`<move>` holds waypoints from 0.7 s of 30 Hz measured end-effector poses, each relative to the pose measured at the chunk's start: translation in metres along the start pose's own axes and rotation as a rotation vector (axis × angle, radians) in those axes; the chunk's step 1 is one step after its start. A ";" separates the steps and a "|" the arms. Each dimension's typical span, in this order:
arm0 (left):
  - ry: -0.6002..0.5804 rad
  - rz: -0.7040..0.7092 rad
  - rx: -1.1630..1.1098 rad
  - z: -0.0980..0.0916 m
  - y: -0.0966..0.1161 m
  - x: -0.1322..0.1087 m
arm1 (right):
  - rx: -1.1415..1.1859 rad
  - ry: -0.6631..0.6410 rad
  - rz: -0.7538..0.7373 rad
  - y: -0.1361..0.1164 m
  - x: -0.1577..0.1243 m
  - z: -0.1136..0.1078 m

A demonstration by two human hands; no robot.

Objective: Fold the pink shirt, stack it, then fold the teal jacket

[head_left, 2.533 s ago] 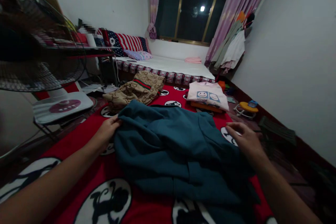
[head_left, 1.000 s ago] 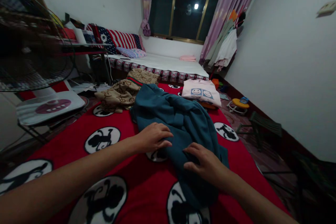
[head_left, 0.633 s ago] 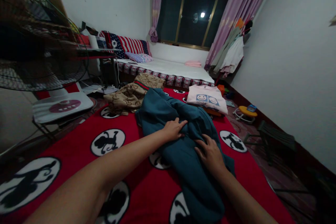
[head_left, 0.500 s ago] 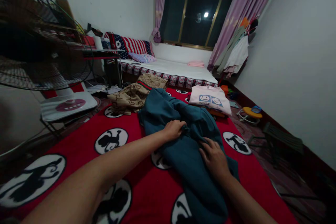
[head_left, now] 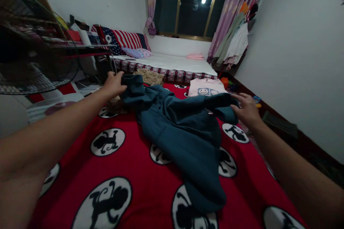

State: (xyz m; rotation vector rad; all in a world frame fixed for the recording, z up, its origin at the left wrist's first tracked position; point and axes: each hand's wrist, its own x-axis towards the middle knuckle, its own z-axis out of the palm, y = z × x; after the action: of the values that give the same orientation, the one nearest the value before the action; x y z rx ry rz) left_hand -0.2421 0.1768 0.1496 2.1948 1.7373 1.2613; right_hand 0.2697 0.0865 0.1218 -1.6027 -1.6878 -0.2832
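Observation:
A crumpled teal garment (head_left: 174, 132) of thick cloth lies across the red blanket (head_left: 145, 189) with its upper part raised between my hands. I cannot make out whether it is a top or trousers. At the left, my left hand (head_left: 114, 85) pinches one end of it. My right hand (head_left: 247, 109) grips the opposite end between thumb and fingers, so the cloth stretches sideways. The lower part of the garment tapers toward me and rests on the blanket. Behind it sit a folded pink T-shirt (head_left: 205, 87) with smiley faces and a tan patterned cloth (head_left: 150, 77), both partly covered.
A wire-caged fan (head_left: 34, 57) stands close on the left, near a cluttered desk (head_left: 88, 46). Beyond is a bed (head_left: 172, 61) under the window. Clothes (head_left: 236, 46) hang at the right, with a dark stool (head_left: 281, 125) below on the floor.
My hands have moved from the middle of the teal garment out to its two sides and lifted its ends. The cloth is now spread wider, and the view has shifted slightly.

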 end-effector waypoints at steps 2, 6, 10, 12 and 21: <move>0.057 0.160 0.049 0.021 0.001 -0.021 | -0.012 -0.045 -0.086 -0.016 -0.024 0.011; -0.415 0.461 0.125 0.072 0.037 -0.087 | 0.136 -0.474 -0.223 -0.051 -0.097 0.025; -0.782 0.596 0.059 0.109 0.079 -0.134 | 0.097 -0.681 -0.126 -0.059 -0.138 0.026; -0.853 0.611 0.042 0.121 0.091 -0.142 | 0.032 -0.657 -0.100 -0.052 -0.142 0.024; -0.828 0.686 0.138 0.121 0.104 -0.142 | -0.143 -0.919 -0.013 -0.071 -0.131 0.004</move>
State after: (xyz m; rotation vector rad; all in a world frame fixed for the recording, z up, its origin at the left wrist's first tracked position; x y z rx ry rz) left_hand -0.0882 0.0705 0.0457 2.8866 0.7938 0.1348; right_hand 0.1902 -0.0223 0.0573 -1.9837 -2.3781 0.4105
